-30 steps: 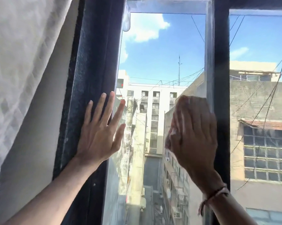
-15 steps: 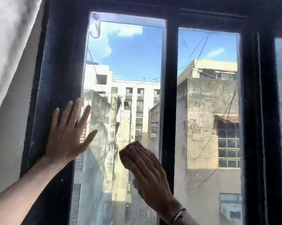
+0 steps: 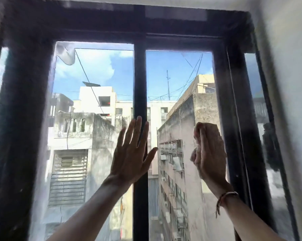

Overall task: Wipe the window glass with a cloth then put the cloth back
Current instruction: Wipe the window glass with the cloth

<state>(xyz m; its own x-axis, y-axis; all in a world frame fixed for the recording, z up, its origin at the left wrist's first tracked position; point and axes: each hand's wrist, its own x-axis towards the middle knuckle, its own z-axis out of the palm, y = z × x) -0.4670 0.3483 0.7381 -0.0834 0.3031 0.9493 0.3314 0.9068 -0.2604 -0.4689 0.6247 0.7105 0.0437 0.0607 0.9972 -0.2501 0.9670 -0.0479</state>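
my left hand (image 3: 132,153) is spread flat with nothing in it, laid over the dark middle bar (image 3: 139,84) of the window, and my right hand (image 3: 208,153) presses the cloth (image 3: 206,128) flat against the right pane (image 3: 178,75), close to the frame's right side; past the glass there's buildings (image 3: 87,133) and blue sky

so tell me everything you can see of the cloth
Only slivers of the cloth show: a pale, crumpled edge peeking out past the thumb side of the right hand. That hand lies flat over it, fingers together and pointing up, pressing it against the right pane near the dark frame. Its colour, size and weave cannot be told.
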